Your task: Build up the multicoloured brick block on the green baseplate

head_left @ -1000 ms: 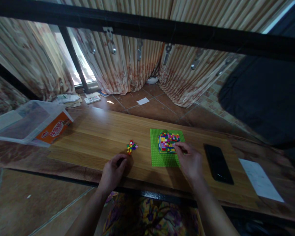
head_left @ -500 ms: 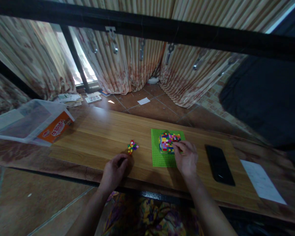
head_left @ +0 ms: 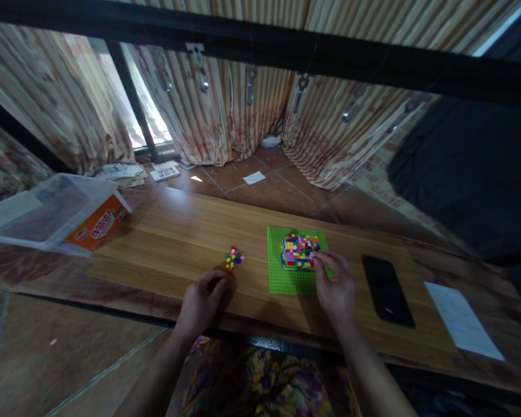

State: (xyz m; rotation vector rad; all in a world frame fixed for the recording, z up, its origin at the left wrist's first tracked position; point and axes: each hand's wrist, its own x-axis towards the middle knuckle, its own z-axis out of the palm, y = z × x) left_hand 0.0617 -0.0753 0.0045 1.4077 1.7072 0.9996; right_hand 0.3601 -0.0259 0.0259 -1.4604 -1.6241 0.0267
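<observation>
A block built of many small coloured toy bricks [head_left: 300, 249] stands on a green studded baseplate [head_left: 282, 284]. My right hand [head_left: 336, 284] is at the block's right side, thumb and forefinger pinched on what looks like a small pale toy brick at its top edge. My left hand [head_left: 203, 298] rests on the wooden board with its fingers curled in; whatever it may hold is hidden. Just beyond the left fingertips lies a small heap of loose toy bricks [head_left: 233, 259] in mixed colours.
A black phone [head_left: 387, 291] lies right of the baseplate, and a white sheet of paper [head_left: 464, 321] beyond it. At the far left stands a clear plastic bin [head_left: 47, 226] with an orange label. A dark metal bar [head_left: 260, 43] crosses above the board [head_left: 173, 231].
My right hand has shifted slightly right along the brick block, uncovering more of its top. The left hand stays almost where it was, near the loose bricks.
</observation>
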